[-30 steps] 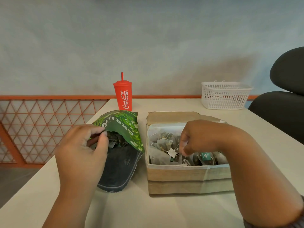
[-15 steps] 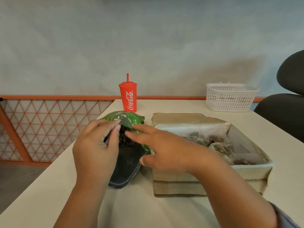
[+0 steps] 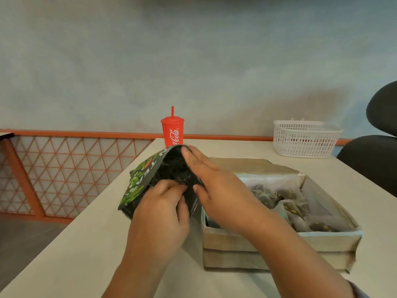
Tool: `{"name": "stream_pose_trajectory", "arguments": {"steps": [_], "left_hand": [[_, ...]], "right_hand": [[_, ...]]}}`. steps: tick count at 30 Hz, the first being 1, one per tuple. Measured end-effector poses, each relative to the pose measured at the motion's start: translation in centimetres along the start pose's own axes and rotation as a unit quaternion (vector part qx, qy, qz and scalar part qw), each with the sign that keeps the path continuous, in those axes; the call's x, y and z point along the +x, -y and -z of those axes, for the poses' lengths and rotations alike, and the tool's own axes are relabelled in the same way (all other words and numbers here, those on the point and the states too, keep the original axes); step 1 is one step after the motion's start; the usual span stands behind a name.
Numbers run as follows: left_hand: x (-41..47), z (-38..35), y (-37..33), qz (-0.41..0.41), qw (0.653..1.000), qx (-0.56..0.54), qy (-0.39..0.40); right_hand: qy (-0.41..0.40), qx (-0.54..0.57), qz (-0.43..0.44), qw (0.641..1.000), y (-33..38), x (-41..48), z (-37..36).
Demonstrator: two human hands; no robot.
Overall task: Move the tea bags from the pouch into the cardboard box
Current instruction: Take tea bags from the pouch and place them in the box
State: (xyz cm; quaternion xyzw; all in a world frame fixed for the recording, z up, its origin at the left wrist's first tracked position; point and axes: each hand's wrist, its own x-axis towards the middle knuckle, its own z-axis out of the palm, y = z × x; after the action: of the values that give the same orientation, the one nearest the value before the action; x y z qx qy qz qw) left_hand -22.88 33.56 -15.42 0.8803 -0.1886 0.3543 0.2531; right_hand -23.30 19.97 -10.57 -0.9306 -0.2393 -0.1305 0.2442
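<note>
A green and black tea pouch (image 3: 139,181) is tipped up on the table, its dark mouth facing me. My left hand (image 3: 161,209) grips the pouch's near edge, with its fingertips at the opening. My right hand (image 3: 214,190) holds the pouch's right rim, fingers along the top edge and thumb at the mouth. Dark tea bags inside the pouch (image 3: 171,171) show dimly. To the right stands the cardboard box (image 3: 279,244), open, with several tea bags (image 3: 285,203) lying in it.
A red cup with a straw (image 3: 173,132) stands behind the pouch. A white plastic basket (image 3: 305,138) sits at the table's far right. A black chair (image 3: 378,151) is at the right edge. The table's left edge drops to an orange lattice railing (image 3: 64,168).
My right hand left the box and crossed left to the pouch, where it now grips the rim. The pouch has been lifted from lying flat to tipped up and pulled open.
</note>
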Motion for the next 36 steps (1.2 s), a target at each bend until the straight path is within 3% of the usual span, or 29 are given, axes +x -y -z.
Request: {"name": "stream_pose_trajectory", "arguments": {"steps": [6, 12, 16, 20, 26, 36], "left_hand": [[1.0, 0.1, 0.3, 0.101, 0.978, 0.117, 0.141], [4.2, -1.0, 0.8, 0.191, 0.911, 0.192, 0.310], [6.8, -2.3, 1.8, 0.144, 0.869, 0.275, 0.386], [8.0, -2.9, 2.5, 0.132, 0.852, 0.283, 0.421], [8.3, -4.7, 4.5, 0.146, 0.857, 0.265, 0.416], [7.9, -6.8, 4.1, 0.109, 0.916, 0.211, 0.322]], "right_hand": [[0.022, -0.013, 0.002, 1.000, 0.4, -0.2, 0.0], [0.039, -0.005, 0.000, 0.999, 0.7, -0.4, 0.4], [0.030, 0.002, 0.008, 1.000, 0.9, -0.4, 0.5], [0.036, -0.003, 0.006, 0.999, 1.2, -0.6, 0.3], [0.049, -0.014, -0.006, 0.999, 1.1, -0.6, 0.2], [0.020, -0.030, -0.083, 0.996, -0.3, -0.3, 0.7]]}}
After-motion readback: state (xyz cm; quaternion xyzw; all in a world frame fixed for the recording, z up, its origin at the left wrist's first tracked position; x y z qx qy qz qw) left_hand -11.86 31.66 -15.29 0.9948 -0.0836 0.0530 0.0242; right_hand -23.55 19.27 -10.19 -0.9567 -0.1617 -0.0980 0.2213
